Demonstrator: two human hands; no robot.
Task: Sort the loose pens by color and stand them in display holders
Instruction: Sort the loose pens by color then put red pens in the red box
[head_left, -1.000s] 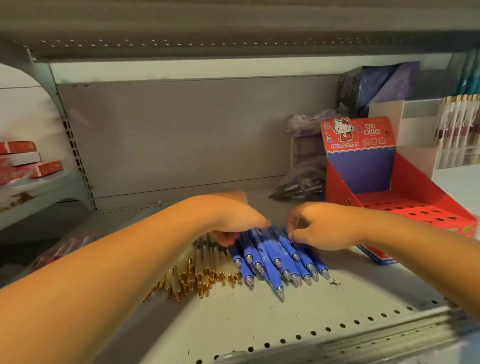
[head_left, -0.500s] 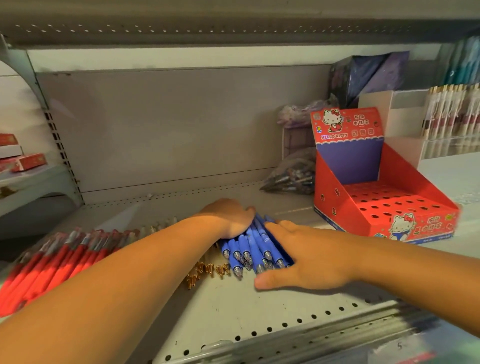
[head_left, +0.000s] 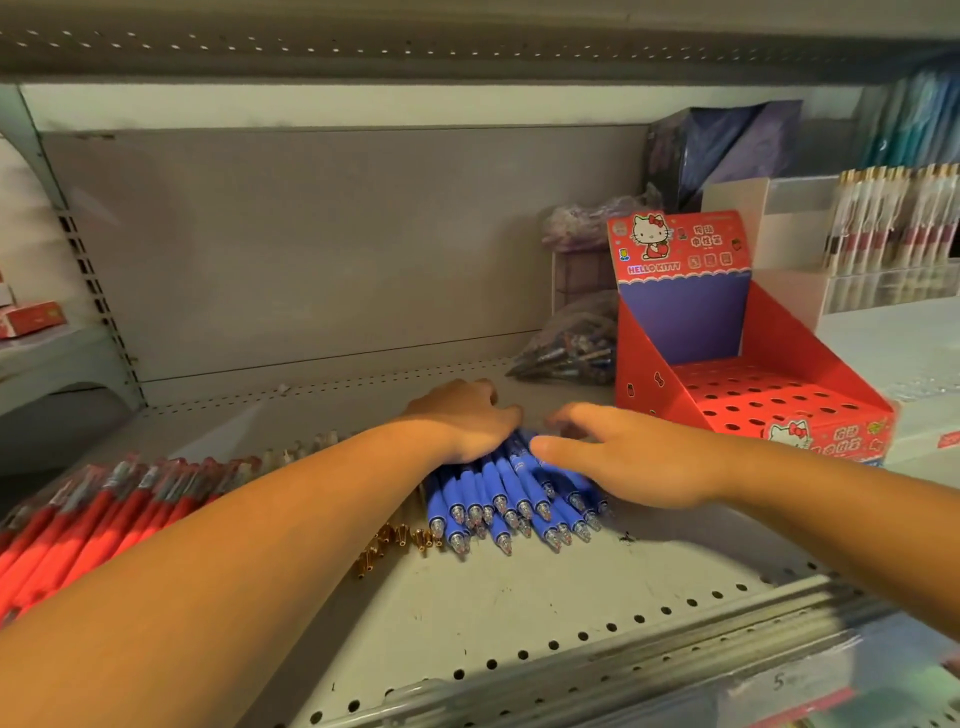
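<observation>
**A:** From the head camera, where are the blue pens (head_left: 498, 493) lying?

**B:** They are lying in a heap on the shelf (head_left: 519, 613), just left of the red display holder (head_left: 654, 384), with their clear tips pointing toward the person. None are standing in the holder's holes.

**A:** What is the left hand (head_left: 462, 421) doing?

**B:** It is resting palm down on the heap's side farther from the holder. Its fingers are bending down over the pens' far ends. I cannot tell whether they are clasping any, because the fingertips are hiding behind the pile.

**A:** And the right hand (head_left: 644, 460)?

**B:** It is lying flat on the side of the heap nearer the holder. Its fingers are stretching out loosely and spreading apart, and they are gripping nothing.

**A:** What else is sitting around the holder?

**B:** Red pens (head_left: 93, 514) are lying in a row well to its left, beyond the blue heap. Gold-tipped pens (head_left: 395, 540) are showing between those two groups, partly under the left forearm. A plastic bag of pens (head_left: 571, 348) is slumping just behind the holder's left wall.
</observation>
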